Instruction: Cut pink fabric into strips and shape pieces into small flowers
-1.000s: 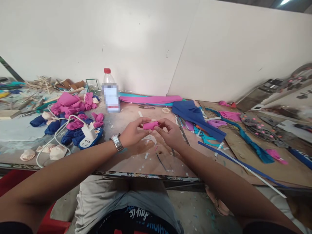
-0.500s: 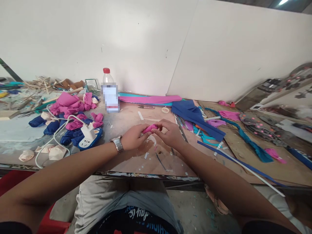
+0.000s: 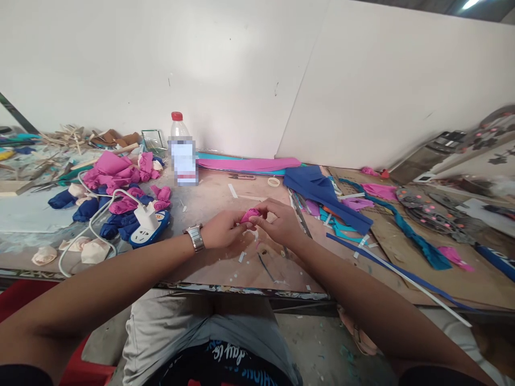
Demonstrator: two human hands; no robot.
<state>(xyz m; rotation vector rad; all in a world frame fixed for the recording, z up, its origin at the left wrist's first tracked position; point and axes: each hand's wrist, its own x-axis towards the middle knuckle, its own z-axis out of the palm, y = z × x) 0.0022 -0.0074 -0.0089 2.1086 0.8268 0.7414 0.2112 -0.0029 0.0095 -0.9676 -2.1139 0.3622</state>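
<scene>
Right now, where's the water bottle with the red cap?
In the head view, the water bottle stands upright at the back of the table, left of centre by the wall, right of the pink pieces.

One camera on the person's head looks forward and down, close over the desk (image 3: pixel 209 262), facing the far wall (image 3: pixel 225 69).

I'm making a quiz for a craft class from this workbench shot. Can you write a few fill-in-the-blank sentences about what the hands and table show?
1. Both hands pinch a small rolled piece coloured ____.
2. The left hand has a metal ____ on its wrist.
3. The plastic bottle by the wall has a ____ cap.
4. A white charger is plugged into the blue power strip, on the ____ side of the hands.

Missing words: pink; watch; red; left
</scene>
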